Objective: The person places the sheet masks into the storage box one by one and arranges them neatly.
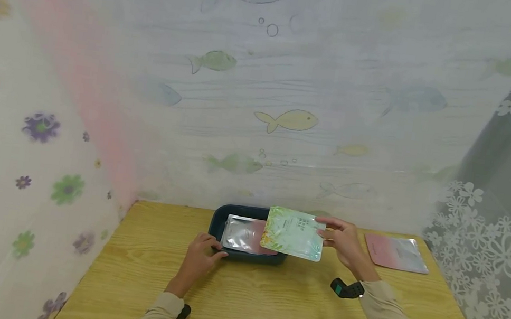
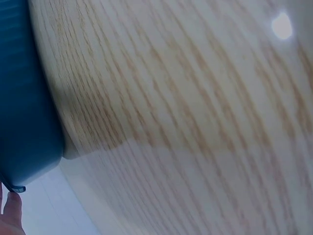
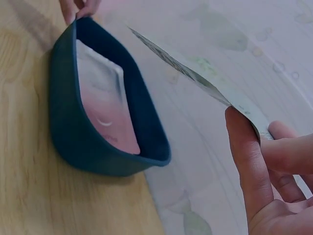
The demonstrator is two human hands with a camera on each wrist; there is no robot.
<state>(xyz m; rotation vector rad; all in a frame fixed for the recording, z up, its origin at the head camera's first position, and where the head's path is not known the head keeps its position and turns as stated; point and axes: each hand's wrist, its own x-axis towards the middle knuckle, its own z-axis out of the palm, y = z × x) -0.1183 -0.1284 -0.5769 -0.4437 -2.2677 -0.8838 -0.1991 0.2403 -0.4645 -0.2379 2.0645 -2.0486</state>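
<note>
In the head view my right hand (image 1: 345, 241) pinches a pale green sheet-mask packet (image 1: 293, 233) by its right edge. It hangs over the right part of a dark blue plastic bin (image 1: 250, 258). The right wrist view shows the green packet (image 3: 183, 68) nearly edge-on, between thumb and fingers and apart from the bin (image 3: 93, 156). My left hand (image 1: 201, 257) holds the bin's rim at the front left corner, thumb and fingers on either side. Inside the bin lies a silver-and-pink packet (image 1: 242, 234), its right end partly hidden by the green one.
Another pink-and-silver packet (image 1: 397, 253) lies on the wooden table (image 1: 267, 299), right of the bin. Behind the table hangs a fish-patterned curtain (image 1: 285, 147). A flowered curtain (image 1: 22, 152) is at the left, and a lace-like one (image 1: 490, 236) at the right.
</note>
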